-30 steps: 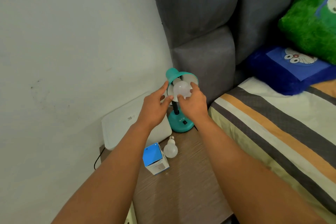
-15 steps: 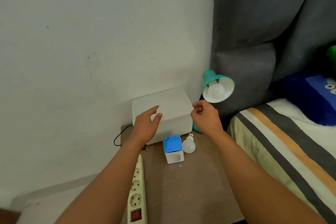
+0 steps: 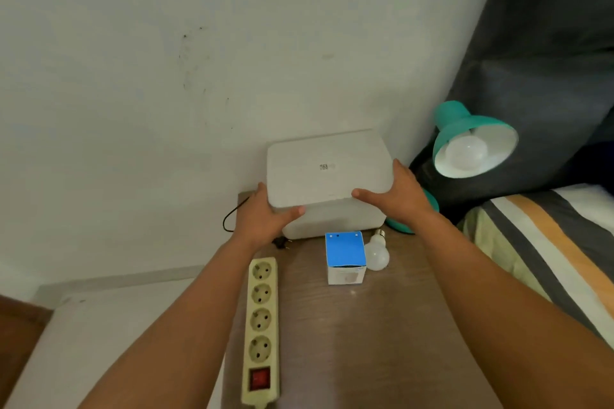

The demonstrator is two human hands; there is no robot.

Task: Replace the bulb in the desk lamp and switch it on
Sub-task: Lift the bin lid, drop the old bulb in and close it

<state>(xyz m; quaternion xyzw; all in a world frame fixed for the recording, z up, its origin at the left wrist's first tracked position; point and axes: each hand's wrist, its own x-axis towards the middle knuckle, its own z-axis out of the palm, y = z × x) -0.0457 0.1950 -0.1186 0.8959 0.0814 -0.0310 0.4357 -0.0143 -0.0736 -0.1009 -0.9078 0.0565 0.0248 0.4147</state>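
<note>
Both hands, left [image 3: 265, 219] and right [image 3: 400, 197], clasp the box [image 3: 327, 176] at the worktop's [image 3: 382, 342] back edge; the lamp's [image 3: 473, 143] fitted bulb [image 3: 465, 151] looks fragile.

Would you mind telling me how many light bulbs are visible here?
2. One bulb sits in the teal lamp shade; the other bulb lies on the table beside the blue-topped box, which may hide more.

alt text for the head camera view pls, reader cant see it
Both hands, left hand and right hand, grip a white box on a wooden bedside table. A teal desk lamp holds a bulb; a spare bulb, blue carton and power strip lie nearby.
</note>
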